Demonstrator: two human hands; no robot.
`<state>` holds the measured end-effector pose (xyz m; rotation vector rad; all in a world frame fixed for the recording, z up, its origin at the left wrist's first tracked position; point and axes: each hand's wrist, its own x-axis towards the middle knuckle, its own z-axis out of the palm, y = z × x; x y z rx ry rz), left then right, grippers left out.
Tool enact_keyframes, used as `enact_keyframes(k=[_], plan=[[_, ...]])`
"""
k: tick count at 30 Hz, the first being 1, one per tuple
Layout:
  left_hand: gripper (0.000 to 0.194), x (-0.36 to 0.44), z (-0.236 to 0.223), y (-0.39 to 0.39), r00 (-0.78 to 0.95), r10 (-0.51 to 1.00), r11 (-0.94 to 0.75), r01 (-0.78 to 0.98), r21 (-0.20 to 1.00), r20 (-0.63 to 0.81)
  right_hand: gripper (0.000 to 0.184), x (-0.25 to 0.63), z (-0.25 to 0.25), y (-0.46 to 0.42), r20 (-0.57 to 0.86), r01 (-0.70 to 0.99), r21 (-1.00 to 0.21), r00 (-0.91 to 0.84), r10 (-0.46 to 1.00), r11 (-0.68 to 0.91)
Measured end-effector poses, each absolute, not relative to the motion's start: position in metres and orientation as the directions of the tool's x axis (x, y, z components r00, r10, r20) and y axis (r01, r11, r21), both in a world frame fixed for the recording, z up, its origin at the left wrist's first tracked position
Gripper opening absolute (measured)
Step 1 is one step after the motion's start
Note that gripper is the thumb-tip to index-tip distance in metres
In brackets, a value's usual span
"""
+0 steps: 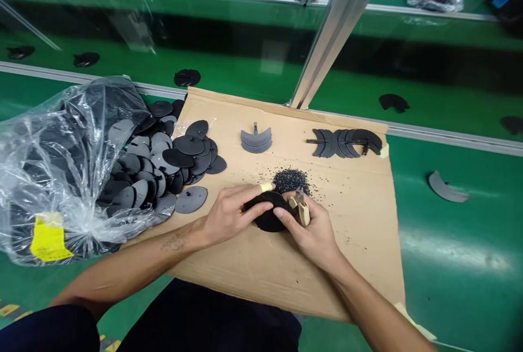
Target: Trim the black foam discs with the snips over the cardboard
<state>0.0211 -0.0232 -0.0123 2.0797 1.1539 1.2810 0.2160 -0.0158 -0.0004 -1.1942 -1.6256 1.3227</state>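
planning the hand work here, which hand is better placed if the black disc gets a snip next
Probably the right hand: it holds the small cutters beside the black disc, its thumb on the disc. The left hand grips the disc's other side and shows no tool.

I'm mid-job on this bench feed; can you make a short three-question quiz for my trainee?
1. Which hand holds the pale-handled metal cutters beside the round, thin black disc?
2. True or false: the heap of tiny black chips lies on the flat brown cardboard sheet.
3. Fill in: the bright yellow rectangular label is on the ____.

Key:
1. The right hand.
2. True.
3. Clear plastic bag.
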Motion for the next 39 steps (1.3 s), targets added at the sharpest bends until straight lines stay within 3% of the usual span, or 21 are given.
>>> enact_keyframes(k=[5,9,12,16,23,31,39], plan=[[0.035,0.021,-0.009,-0.023,0.18,0.891,-0.453,0.407,0.793,0.417,0.015,0.214,0.003,-0.018,0.131,0.241,-0.949,-0.285,0.95,0.203],[0.031,0.02,-0.006,-0.021,0.202,0.92,-0.379,0.253,0.89,0.335,0.003,0.213,0.005,-0.02,0.307,0.226,-0.901,-0.27,0.913,0.37],[0.024,0.018,-0.005,-0.019,0.231,0.886,-0.445,0.188,0.876,0.401,0.011,0.214,0.003,-0.019,0.432,0.233,-0.83,-0.307,0.848,0.507],[0.023,0.013,-0.005,-0.016,0.276,0.79,-0.607,0.226,0.762,0.548,0.024,0.218,-0.001,-0.014,0.557,0.23,-0.713,-0.387,0.735,0.662],[0.025,0.009,0.003,-0.014,0.363,0.742,-0.653,0.2,0.73,0.564,0.03,0.224,-0.003,-0.015,0.579,0.207,-0.677,-0.443,0.684,0.706],[0.023,0.01,-0.001,-0.019,0.283,0.754,-0.647,0.171,0.743,0.593,0.022,0.225,-0.002,-0.013,0.539,0.213,-0.699,-0.472,0.698,0.683],[0.024,0.008,0.0,-0.017,0.364,0.712,-0.686,0.181,0.704,0.601,0.022,0.226,-0.005,-0.012,0.529,0.223,-0.682,-0.507,0.68,0.696]])
